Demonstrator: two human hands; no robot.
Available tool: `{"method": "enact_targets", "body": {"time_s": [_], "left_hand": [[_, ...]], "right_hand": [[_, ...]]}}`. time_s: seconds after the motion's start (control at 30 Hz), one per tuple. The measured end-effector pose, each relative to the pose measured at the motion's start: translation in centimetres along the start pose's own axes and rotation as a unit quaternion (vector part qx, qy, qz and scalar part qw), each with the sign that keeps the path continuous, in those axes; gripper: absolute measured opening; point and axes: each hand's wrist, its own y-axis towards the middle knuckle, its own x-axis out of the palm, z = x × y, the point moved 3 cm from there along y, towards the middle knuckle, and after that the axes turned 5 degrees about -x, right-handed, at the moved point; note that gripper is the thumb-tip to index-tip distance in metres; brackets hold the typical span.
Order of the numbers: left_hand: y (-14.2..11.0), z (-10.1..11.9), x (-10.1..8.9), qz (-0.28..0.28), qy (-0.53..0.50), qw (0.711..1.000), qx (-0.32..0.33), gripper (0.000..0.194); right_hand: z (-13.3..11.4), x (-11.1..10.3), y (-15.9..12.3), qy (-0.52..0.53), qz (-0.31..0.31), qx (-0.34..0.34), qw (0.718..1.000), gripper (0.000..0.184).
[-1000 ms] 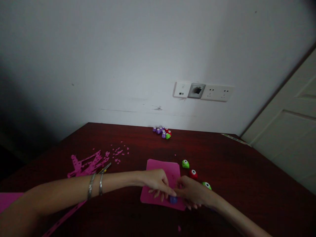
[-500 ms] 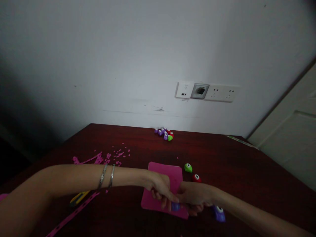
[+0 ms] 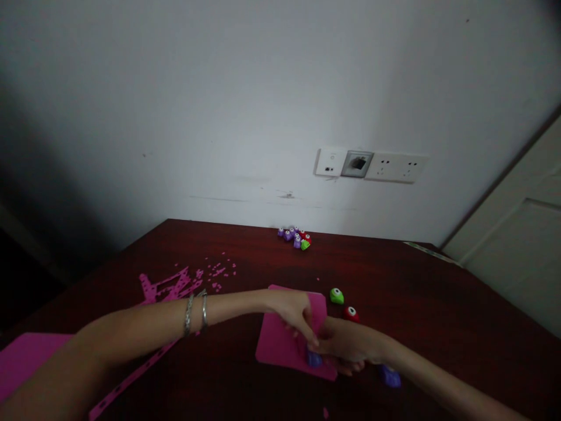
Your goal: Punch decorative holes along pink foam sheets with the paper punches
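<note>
A small purple craft punch [image 3: 314, 358] sits at the lower right edge of a pink sheet of paper [image 3: 274, 352] with rounded corners. My right hand [image 3: 348, 344] is closed around the punch from the right, its thumb near the top. From the left, my left hand [image 3: 293, 310] reaches over the sheet, fingers bent and fingertips on the same punch; its lower fingers are partly hidden. Just right of the sheet lie a green punch [image 3: 336, 296] and a red punch [image 3: 351, 314]. Another purple punch [image 3: 390, 376] is partly behind my right wrist.
Several punches [image 3: 297, 241] cluster by the wall. Pink punched strips [image 3: 175, 285] and scattered bits [image 3: 217, 270] lie at the left, with a long perforated strip [image 3: 127, 380] nearer me. More pink paper [image 3: 30, 356] shows under my left arm. Wall sockets [image 3: 397, 167] sit above the dark table [image 3: 385, 269].
My left hand has shifted slightly up and its fingers have loosened, so more of the purple punch shows. My right hand stays nearly in place. My left arm now covers a yellow tool seen earlier.
</note>
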Motion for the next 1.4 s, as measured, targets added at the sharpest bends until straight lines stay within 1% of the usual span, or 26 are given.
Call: {"method": "enact_targets", "body": {"time_s": [0.07,0.1,0.17,0.2,0.23,0.3,0.37,0.43,0.5,0.57,0.63,0.77,0.87,1.03,1.13,1.2,1.27,1.3,1.33,1.37,1.4], "left_hand": [[-0.1,0.6,-1.3,0.024,0.044,0.998,0.049,0.022],[-0.2,0.7,-1.9,0.06,0.064,0.993,0.075,0.017],[-0.2,0.5,-2.5,0.132,0.116,0.98,0.099,0.01],[-0.2,0.1,-2.5,0.159,0.14,0.972,0.097,0.01],[-0.2,-0.3,-2.4,0.174,0.159,0.968,0.093,0.01],[0.0,-1.2,-1.7,0.181,0.161,0.966,0.091,0.012],[0.2,-1.9,-1.2,0.179,0.136,0.968,0.109,0.014],[0.5,-2.5,-0.9,0.18,0.109,0.97,0.12,0.016],[0.8,-2.9,-0.8,0.183,0.093,0.971,0.121,0.017],[1.1,-3.1,-0.8,0.182,0.083,0.972,0.121,0.017],[1.3,-3.3,-0.8,0.179,0.076,0.974,0.12,0.018],[1.5,-3.7,-0.7,0.184,0.071,0.974,0.115,0.018],[1.5,-3.8,-0.6,0.186,0.068,0.972,0.126,0.016],[1.8,-4.0,-0.5,0.18,0.055,0.973,0.132,0.017],[2.0,-4.2,-0.5,0.181,0.045,0.973,0.139,0.02],[2.0,-4.3,-0.4,0.181,0.039,0.972,0.144,0.021],[2.0,-4.3,-0.4,0.183,0.037,0.971,0.147,0.02],[1.9,-4.2,-0.4,0.185,0.04,0.971,0.147,0.019],[1.8,-4.1,-0.4,0.187,0.046,0.97,0.147,0.017],[1.7,-4.0,-0.5,0.191,0.051,0.97,0.146,0.016],[1.6,-3.9,-0.5,0.193,0.054,0.969,0.143,0.016]], "right_hand": [[0.1,0.5,-0.4,0.001,-0.014,-0.009,1.0,0.047],[0.0,0.7,-0.6,0.002,-0.02,-0.011,1.0,0.047],[-0.1,1.0,-0.9,0.001,0.025,-0.006,1.0,0.041],[-0.2,1.1,-1.1,-0.012,0.059,-0.001,0.998,0.037],[-0.2,1.2,-1.2,-0.037,0.098,-0.001,0.994,0.032],[-0.3,1.5,-1.5,-0.121,0.182,-0.015,0.976,0.027],[-0.3,2.0,-1.8,-0.207,0.249,-0.043,0.945,0.025],[-0.2,2.8,-2.2,-0.259,0.282,-0.051,0.922,0.027],[-0.2,3.5,-2.6,-0.28,0.3,-0.044,0.911,0.032],[-0.3,4.2,-2.9,-0.284,0.309,-0.029,0.907,0.036],[-0.4,4.7,-2.9,-0.282,0.305,-0.023,0.91,0.037],[-0.6,5.0,-2.4,-0.29,0.29,-0.021,0.912,0.032],[-0.8,5.0,-2.3,-0.294,0.287,-0.013,0.911,0.028],[-1.1,5.9,-2.9,-0.281,0.27,-0.02,0.921,0.025],[-1.0,6.7,-3.5,-0.272,0.254,-0.009,0.928,0.025],[-0.8,6.9,-4.1,-0.251,0.242,-0.004,0.937,0.024],[-0.5,6.3,-5.1,-0.216,0.246,-0.008,0.945,0.025],[-0.3,5.6,-5.7,-0.198,0.259,-0.006,0.945,0.027],[0.1,4.8,-6.4,-0.184,0.282,-0.001,0.942,0.029],[0.6,3.8,-7.1,-0.174,0.312,0.0,0.934,0.029],[1.4,2.7,-7.8,-0.17,0.342,0.016,0.924,0.03]]}}
